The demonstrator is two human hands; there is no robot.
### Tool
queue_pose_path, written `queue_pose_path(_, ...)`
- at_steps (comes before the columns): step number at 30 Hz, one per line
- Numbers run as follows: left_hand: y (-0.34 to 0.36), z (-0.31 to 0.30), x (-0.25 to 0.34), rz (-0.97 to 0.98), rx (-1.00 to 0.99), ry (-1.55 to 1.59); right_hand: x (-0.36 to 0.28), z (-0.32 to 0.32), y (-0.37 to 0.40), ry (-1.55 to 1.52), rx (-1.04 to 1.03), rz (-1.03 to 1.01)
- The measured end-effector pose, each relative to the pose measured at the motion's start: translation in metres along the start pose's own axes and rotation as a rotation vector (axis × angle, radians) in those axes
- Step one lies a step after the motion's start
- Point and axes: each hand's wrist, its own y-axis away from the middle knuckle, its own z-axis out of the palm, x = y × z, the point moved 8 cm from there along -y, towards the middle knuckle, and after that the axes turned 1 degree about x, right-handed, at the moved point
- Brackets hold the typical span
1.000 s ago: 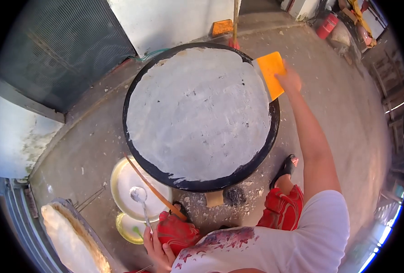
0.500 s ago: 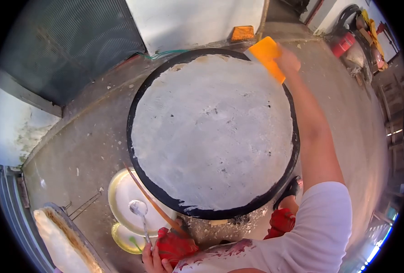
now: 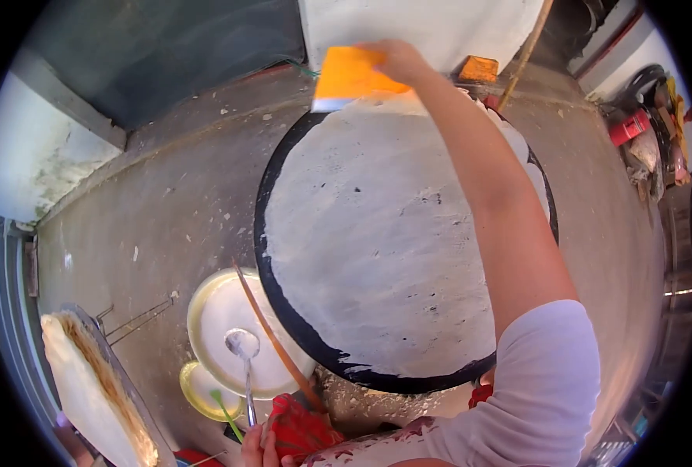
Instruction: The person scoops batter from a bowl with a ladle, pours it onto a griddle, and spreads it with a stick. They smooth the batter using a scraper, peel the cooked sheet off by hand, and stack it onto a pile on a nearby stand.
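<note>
My right hand grips a flat orange scraper at the far rim of a large round black griddle. The scraper's pale lower edge meets that rim. A thin, pale layer of batter covers most of the griddle, with small dark pits in it. At the bottom, my left hand rests by my red-clothed knee with its fingers curled. A metal ladle lies in a bowl of white batter, its handle end close to those fingers. I cannot make out whether they hold it.
A long wooden stick crosses the batter bowl. Beside it sits a smaller yellowish bowl with a green handle. Stacked pale flat sheets stand at lower left. An orange block lies by the white wall.
My right hand has swept the scraper leftward along the griddle's far rim, from its upper right to its upper left. The view has shifted. My left hand stays near my knee.
</note>
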Motion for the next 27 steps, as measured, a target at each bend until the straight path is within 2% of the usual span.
queue_pose_path(4, 0.009, -0.005, -0.004, 0.069, -0.032, 0.007, -0.154, 0.041, 0.0, -0.234, -0.147, -0.429)
queue_pose_path(6, 0.019, -0.001, -0.01, 0.065, 0.022, 0.05, -0.228, 0.06, 0.022, -0.366, -0.194, -0.66)
queue_pose_path(8, 0.031, -0.006, -0.011, 0.063, 0.074, 0.091, -0.298, 0.061, 0.068, -0.427, -0.383, -0.808)
queue_pose_path(10, 0.035, -0.015, -0.008, 0.04, 0.136, 0.118, -0.353, 0.065, 0.127, -0.494, -0.481, -0.99)
queue_pose_path(11, 0.038, -0.017, -0.007, 0.039, 0.14, 0.115, -0.378, 0.046, 0.164, -0.466, -0.542, -1.068)
queue_pose_path(12, 0.042, -0.02, -0.008, 0.029, 0.147, 0.177, -0.396, 0.032, 0.202, -0.416, -0.65, -1.086)
queue_pose_path(13, 0.048, -0.022, -0.009, 0.022, 0.153, 0.241, -0.405, 0.03, 0.241, -0.426, -0.845, -0.915)
queue_pose_path(14, 0.055, -0.024, -0.01, 0.028, 0.154, 0.24, -0.42, 0.021, 0.292, -0.329, -0.75, -1.194)
queue_pose_path(16, 0.071, -0.028, -0.012, 0.021, 0.167, 0.176, -0.423, 0.001, 0.381, -0.166, -0.78, -1.358)
queue_pose_path(18, 0.081, -0.033, -0.013, 0.072, 0.162, 0.148, -0.415, -0.038, 0.427, -0.251, -0.741, -1.403)
queue_pose_path(20, 0.093, -0.033, -0.012, 0.138, 0.151, 0.129, -0.394, -0.062, 0.422, -0.296, -0.797, -1.078)
queue_pose_path(22, 0.106, -0.031, -0.017, 0.08, 0.171, 0.147, -0.34, -0.079, 0.402, -0.447, -0.715, -0.55)
queue_pose_path(24, 0.108, -0.035, -0.011, 0.085, 0.163, 0.155, -0.253, -0.097, 0.394, -0.353, -0.582, 0.015)
queue_pose_path(25, 0.109, -0.038, -0.01, 0.058, 0.161, 0.15, -0.191, -0.096, 0.406, -0.403, -0.228, 0.2)
queue_pose_path(27, 0.115, -0.037, -0.01, 0.058, 0.167, 0.169, -0.08, -0.123, 0.437, -0.191, 0.122, 0.648)
